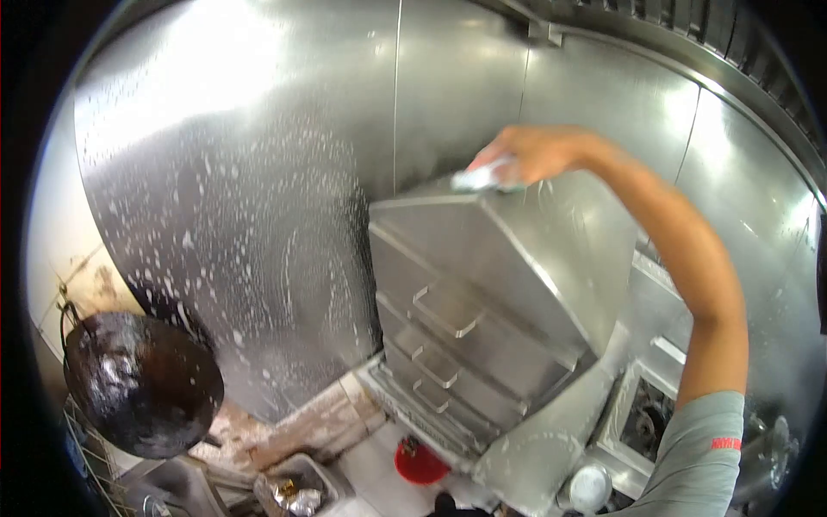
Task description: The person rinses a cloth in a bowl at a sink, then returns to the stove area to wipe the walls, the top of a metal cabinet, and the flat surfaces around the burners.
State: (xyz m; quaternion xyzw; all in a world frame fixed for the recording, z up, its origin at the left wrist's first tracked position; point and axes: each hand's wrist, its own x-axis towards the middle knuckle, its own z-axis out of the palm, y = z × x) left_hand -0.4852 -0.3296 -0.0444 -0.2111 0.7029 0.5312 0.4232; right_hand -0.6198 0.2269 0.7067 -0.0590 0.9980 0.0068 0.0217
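A raised arm in a grey sleeve reaches in from the right, and its hand, my right hand [536, 155], is closed on a pale cloth or pad [487, 175]. The cloth lies against the top edge of a steel cabinet [482, 250] with several handled drawers or doors on its front. The hand is slightly blurred. Soapy foam streaks the steel wall panel [258, 233] left of the cabinet. My left hand does not show.
A dark wok [142, 383] hangs at the left. Below are a red bowl [420, 462], a grey bin [332, 484] with foil in it, a stove burner [646, 422] and a metal pot [589, 489]. Vent filters line the top right.
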